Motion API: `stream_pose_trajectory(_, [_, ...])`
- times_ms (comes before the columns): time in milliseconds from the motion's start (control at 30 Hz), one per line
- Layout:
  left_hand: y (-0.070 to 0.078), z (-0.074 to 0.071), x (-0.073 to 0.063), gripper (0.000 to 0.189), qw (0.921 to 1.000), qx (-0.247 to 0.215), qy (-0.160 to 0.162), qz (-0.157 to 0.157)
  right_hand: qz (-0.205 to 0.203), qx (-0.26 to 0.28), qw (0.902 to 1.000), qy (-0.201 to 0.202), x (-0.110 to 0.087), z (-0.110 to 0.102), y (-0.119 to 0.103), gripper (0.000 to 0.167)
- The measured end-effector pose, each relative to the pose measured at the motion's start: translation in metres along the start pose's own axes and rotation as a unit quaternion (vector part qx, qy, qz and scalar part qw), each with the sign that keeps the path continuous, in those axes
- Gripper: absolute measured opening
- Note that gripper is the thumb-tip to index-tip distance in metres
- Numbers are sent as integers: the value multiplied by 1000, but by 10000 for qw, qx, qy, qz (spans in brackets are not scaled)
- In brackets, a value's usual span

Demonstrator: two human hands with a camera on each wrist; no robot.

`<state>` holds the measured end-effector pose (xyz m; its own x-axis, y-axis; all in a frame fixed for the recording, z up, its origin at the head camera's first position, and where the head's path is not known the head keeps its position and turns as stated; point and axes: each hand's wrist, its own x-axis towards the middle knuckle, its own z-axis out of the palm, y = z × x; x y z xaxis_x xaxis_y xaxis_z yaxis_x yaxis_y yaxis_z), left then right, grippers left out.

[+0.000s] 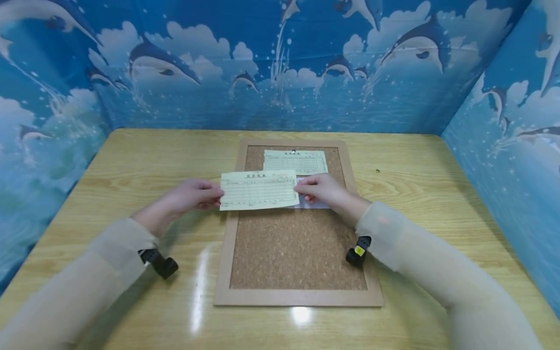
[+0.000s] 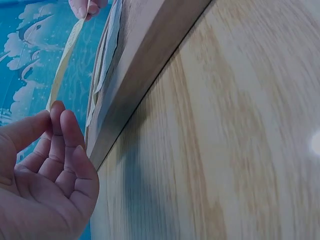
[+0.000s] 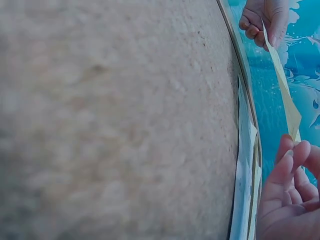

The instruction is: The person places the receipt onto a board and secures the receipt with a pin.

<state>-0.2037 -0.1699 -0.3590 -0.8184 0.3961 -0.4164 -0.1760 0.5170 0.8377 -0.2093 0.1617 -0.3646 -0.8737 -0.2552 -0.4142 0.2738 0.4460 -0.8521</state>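
A pale yellow printed form slip [image 1: 258, 192] is stretched between both hands, raised above a framed cork board [image 1: 297, 253]. My left hand [image 1: 197, 194] pinches its left edge between thumb and fingers, and my right hand [image 1: 325, 189] pinches the right edge. Both wrist views show the slip [image 2: 65, 62] nearly edge-on, apart from the board. A second form slip [image 1: 306, 163] lies at the top of the board, with a small pin [image 1: 293, 151] at its upper edge. Behind the held slip, a whitish-purple paper [image 1: 312, 200] is partly hidden.
The board lies on a wood-grain table [image 1: 420, 194]. A tiny dark object [image 1: 377, 170] sits on the table to the right of the board. Blue dolphin-print cloth [image 1: 280, 73] encloses the back and sides. A black camera [image 1: 164, 265] is strapped at each wrist.
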Motion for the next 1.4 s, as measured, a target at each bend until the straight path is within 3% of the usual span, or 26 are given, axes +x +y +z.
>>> stream_pose_trajectory(333, [4,15,5,26,9989,-346,-208,233,7,144,9998,116,-10,-11,13,24])
stream_pose_trajectory(667, [9,24,11,26,9996,-161,-189,151,-8,197,9995,234,-15,-15,24,24])
stream_pose_trajectory(967, [12,32,12,23,9990,-207,-357,194,-340,404,9985,125,-26,-19,28,21])
stream_pose_trajectory(1200, [13,37,12,22,9985,-236,-433,219,73,93,9995,301,-26,-20,34,26])
stream_pose_trajectory(1400, [13,41,13,23,9986,-182,-439,211,78,-141,9995,279,-30,-22,36,25])
